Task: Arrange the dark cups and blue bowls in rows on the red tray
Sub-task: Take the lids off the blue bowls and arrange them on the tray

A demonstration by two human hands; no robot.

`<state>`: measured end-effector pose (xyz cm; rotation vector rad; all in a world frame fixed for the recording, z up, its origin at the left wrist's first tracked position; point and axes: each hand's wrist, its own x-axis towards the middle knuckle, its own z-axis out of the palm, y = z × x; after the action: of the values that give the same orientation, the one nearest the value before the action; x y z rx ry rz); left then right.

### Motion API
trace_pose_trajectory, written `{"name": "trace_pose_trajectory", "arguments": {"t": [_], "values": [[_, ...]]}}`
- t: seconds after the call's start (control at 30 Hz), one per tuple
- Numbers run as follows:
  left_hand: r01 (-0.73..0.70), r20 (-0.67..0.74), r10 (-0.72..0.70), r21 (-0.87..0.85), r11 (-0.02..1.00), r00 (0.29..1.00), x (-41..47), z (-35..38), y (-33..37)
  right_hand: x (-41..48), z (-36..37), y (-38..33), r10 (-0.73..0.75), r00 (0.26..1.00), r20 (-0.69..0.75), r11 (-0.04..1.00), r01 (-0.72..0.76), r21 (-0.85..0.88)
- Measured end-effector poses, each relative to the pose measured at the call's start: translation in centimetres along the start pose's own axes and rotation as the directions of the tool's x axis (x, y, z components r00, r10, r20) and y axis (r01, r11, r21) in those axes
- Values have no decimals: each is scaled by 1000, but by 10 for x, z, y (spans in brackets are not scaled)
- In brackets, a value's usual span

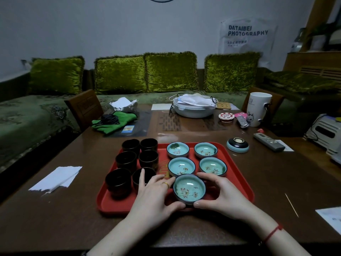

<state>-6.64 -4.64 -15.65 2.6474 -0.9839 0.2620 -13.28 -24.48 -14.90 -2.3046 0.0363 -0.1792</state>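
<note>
Two hands, left hand [155, 193] and right hand [219, 193], cup the fifth glazed blue ceramic bowl [189, 189], each grip closed around it. Best slide it toward seven o'clock on the red plastic tray [239, 183], aligned under the left bowl column, clear of the dark lacquered cups [127, 159].

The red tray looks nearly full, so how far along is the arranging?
Six dark cups already stand in pairs on the red tray, beside four blue bowls. Both the left hand and right hand hold a fifth bowl. Left: setting it in line.
</note>
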Motion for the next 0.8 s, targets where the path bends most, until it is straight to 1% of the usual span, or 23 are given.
{"name": "trace_pose_trajectory", "arguments": {"t": [0.23, 0.37, 0.57, 0.8], "values": [[-23, 8, 23, 63, 998, 1000, -2, 0, -3, 3, 3, 1, 5, 999, 42, 1000, -4, -25], [-32, 9, 32, 58, 998, 999, -3, -1, -3, 5, 5, 1, -4, 998, 58, 999, 7, -51], [-49, 19, 48, 78, 996, 999, -4, -3, -2, 6, 5, 2, 0, 997, 78, 1000, 2, -30], [-64, 24, 62, 87, 994, 998, -4, -9, 1, 4, 1, 2, -50, 992, 120, 999, 49, 12]]}}
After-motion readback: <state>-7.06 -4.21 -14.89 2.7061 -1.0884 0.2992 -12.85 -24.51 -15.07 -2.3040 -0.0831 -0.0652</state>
